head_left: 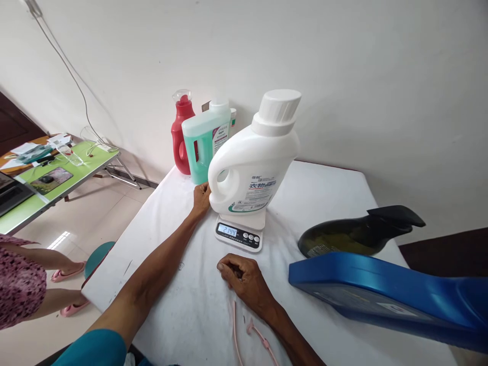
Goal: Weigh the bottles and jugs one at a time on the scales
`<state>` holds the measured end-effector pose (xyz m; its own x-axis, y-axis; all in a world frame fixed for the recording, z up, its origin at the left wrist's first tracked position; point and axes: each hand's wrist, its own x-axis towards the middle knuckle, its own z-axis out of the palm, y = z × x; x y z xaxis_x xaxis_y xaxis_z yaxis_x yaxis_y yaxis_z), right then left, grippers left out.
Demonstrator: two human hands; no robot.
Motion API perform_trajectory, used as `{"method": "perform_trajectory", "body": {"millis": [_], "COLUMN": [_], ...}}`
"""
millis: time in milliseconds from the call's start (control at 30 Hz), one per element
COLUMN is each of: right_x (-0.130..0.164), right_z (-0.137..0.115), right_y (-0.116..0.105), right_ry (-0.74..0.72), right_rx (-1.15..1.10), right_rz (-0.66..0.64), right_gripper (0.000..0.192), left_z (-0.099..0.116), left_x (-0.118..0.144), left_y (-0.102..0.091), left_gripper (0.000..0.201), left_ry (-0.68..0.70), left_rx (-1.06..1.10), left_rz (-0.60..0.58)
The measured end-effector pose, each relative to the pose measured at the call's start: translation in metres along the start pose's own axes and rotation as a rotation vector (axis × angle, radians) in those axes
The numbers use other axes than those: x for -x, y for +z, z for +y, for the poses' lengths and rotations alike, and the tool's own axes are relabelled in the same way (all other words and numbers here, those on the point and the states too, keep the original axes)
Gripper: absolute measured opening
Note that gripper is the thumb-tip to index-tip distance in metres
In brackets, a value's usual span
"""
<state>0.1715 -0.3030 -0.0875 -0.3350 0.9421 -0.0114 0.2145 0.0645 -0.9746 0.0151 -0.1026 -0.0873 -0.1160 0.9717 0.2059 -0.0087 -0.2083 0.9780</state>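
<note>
The white bottle [263,157] hides the back of the scale [240,235] under it. The smallest words on the label [259,190] are too tiny to read. Left of the scale, the left hand [202,197] has its fingertips out of sight by the bottle, so you can't tell what they touch. In front of the scale, the right hand [244,277] is curled, hiding some fingertips. To the right of the scale, the blue bottle [362,277] runs off the edge and covers some of the dark bottle [331,239]. Far left of the scale, a laptop [13,195] and a person [23,284] are cut off.
</note>
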Motion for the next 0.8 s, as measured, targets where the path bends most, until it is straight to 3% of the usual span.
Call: {"method": "perform_trajectory", "body": {"millis": [800], "right_x": [0.002], "right_z": [-0.004], "right_y": [-0.001], "right_ry": [-0.003], "right_rx": [-0.017], "right_rz": [-0.013], "right_gripper": [0.032], "left_z": [0.011], "left_x": [0.001], "left_y": [0.002], "left_gripper": [0.06], "left_ry": [-0.116], "left_rx": [0.083], "left_rz": [0.047]}}
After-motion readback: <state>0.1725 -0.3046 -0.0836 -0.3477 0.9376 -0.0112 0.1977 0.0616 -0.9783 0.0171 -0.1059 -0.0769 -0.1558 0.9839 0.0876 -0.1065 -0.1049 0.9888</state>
